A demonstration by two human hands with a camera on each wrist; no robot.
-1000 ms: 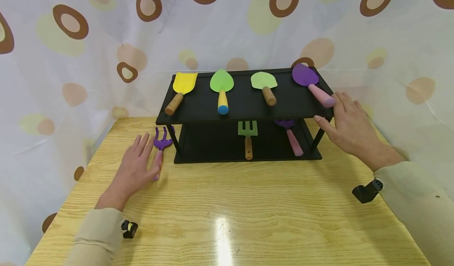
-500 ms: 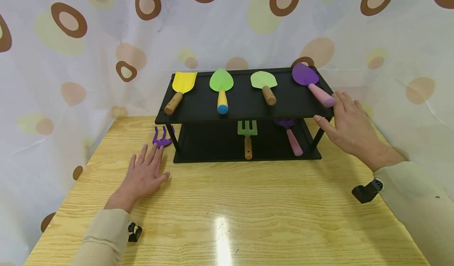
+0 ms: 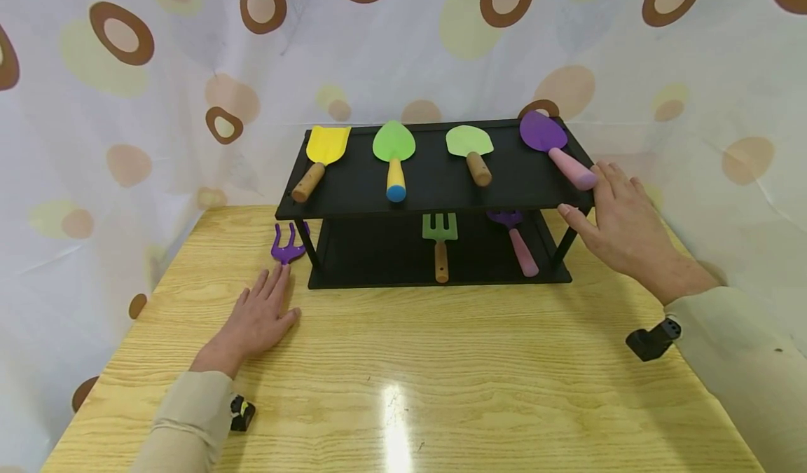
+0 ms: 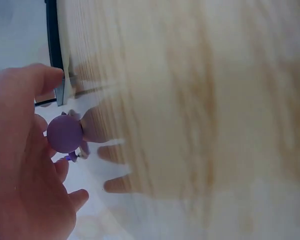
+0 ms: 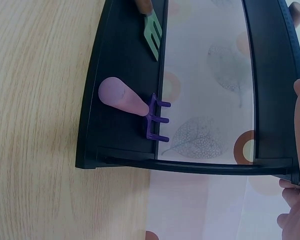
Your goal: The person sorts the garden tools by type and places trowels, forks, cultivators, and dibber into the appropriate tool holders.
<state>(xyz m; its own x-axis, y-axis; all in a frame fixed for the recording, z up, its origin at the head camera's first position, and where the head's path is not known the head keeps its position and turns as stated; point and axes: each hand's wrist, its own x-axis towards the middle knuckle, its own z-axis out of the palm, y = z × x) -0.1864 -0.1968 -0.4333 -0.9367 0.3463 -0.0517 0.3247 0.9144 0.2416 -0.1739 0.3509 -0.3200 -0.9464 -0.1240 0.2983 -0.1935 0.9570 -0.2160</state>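
Note:
In the head view my left hand (image 3: 255, 322) hovers or lies over the handle of a purple hand rake (image 3: 287, 250), fingers spread and fairly straight. The tines point away, left of a black two-tier rack (image 3: 435, 196). From the left wrist, the rake's round purple handle end (image 4: 65, 134) shows between thumb and fingers, which are not curled round it. My right hand (image 3: 630, 228) holds the front right corner of the top tier, thumb at the front edge, fingers along the side. A purple trowel with a pink handle (image 3: 572, 169) lies beside those fingers.
The top tier bears a yellow shovel (image 3: 328, 147), a green trowel (image 3: 394, 158) and a pale green trowel (image 3: 469, 144). Below lie a green hand fork (image 3: 440, 245) and another purple rake (image 3: 522, 249). A patterned curtain (image 3: 378, 45) stands behind the wooden table (image 3: 479, 368).
My left hand has moved right and toward me, from beside the rake to over its handle; most of the handle is now covered. My right hand stays on the rack corner.

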